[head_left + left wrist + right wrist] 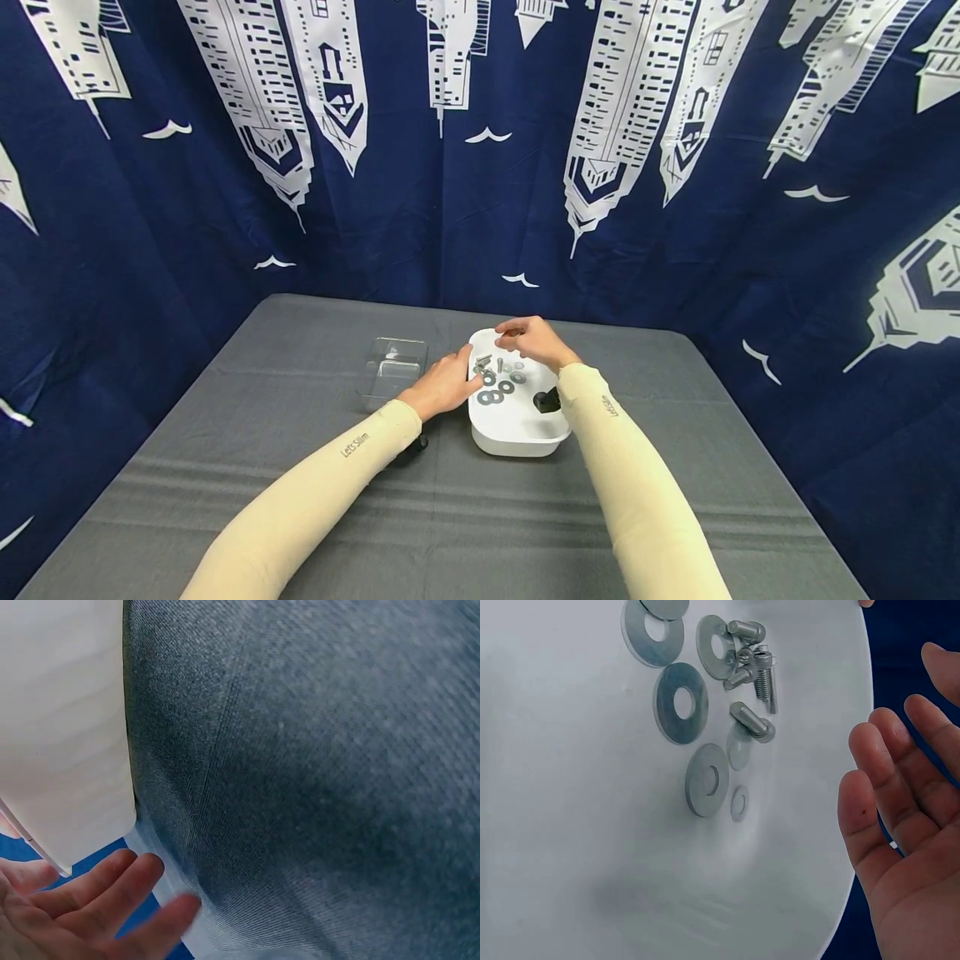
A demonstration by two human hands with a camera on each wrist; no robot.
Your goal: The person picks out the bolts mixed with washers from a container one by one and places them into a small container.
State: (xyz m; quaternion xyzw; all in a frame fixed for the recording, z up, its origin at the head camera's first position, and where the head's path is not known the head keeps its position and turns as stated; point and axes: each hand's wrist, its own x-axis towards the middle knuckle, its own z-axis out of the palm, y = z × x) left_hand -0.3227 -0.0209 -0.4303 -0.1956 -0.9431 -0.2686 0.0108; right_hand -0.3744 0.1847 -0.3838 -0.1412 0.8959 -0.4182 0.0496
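Note:
A white tray (517,429) with rounded corners holds several flat washers (506,387) and a small heap of metal bolts (750,720) near its left side. My left hand (444,385) holds the tray's left rim, thumb over the edge; in the left wrist view its other fingers (142,874) stretch out beside the white wall. Over the tray's far end hovers my right hand (531,340). Its fingers (874,750) are loosely bent, with the thumb (943,671) apart from them, and nothing shows between them. In the right wrist view, the washers and bolts lie beyond the fingertips.
To the left of the white tray stands a clear plastic box (392,371). A black object (411,450) is partly hidden by the left forearm. The grey cloth-covered table (315,367) ends at a dark blue curtain (442,233) with white building prints.

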